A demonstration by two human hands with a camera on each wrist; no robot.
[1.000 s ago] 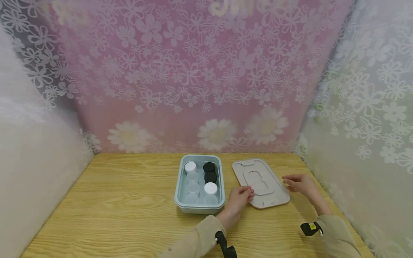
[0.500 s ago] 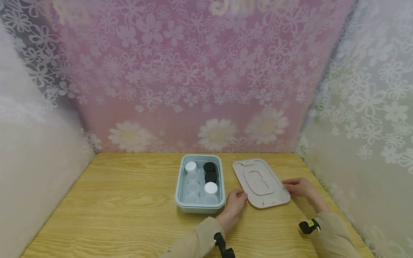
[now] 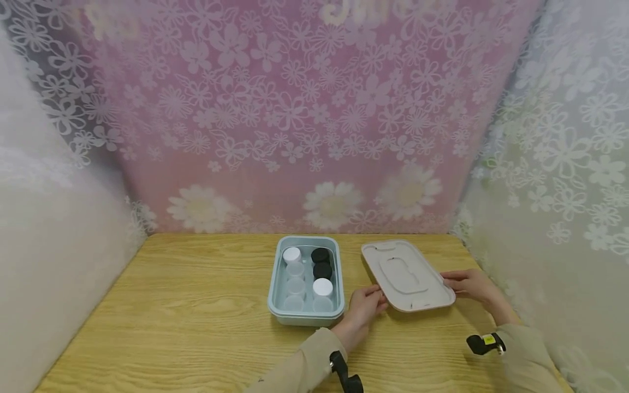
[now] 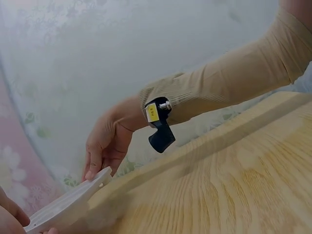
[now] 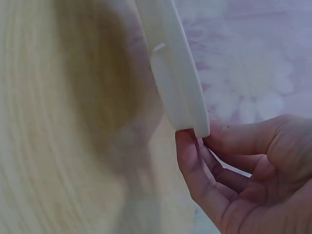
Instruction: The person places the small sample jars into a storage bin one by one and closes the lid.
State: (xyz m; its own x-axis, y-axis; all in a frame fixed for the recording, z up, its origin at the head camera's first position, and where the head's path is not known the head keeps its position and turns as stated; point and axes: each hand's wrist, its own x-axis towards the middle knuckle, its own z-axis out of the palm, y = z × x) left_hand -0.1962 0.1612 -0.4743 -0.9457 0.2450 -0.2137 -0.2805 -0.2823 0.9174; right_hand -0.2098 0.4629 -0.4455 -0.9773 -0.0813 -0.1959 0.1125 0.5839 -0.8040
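A pale, rounded rectangular lid (image 3: 405,275) is held a little above the table, its shadow showing beneath it in the right wrist view. My right hand (image 3: 473,286) pinches its right edge between thumb and fingers; the right wrist view shows that grip on the lid's rim (image 5: 183,83) closely. On the opposite edge, near the front left, my left hand (image 3: 362,310) holds the lid with curled fingers. To the left stands a light blue box (image 3: 273,289) without a cover. Inside it are clear jars (image 3: 296,286), white caps (image 3: 322,287) and black caps (image 3: 322,271).
The wooden table (image 3: 196,305) reaches a pink flowered curtain (image 3: 314,136) at the back. Pale hangings (image 3: 555,218) close off both sides. The box stands just left of my left forearm.
Both hands have closed on the lid's edges. The lid has risen off the table and shifted slightly right. The box and its jars have stayed put.
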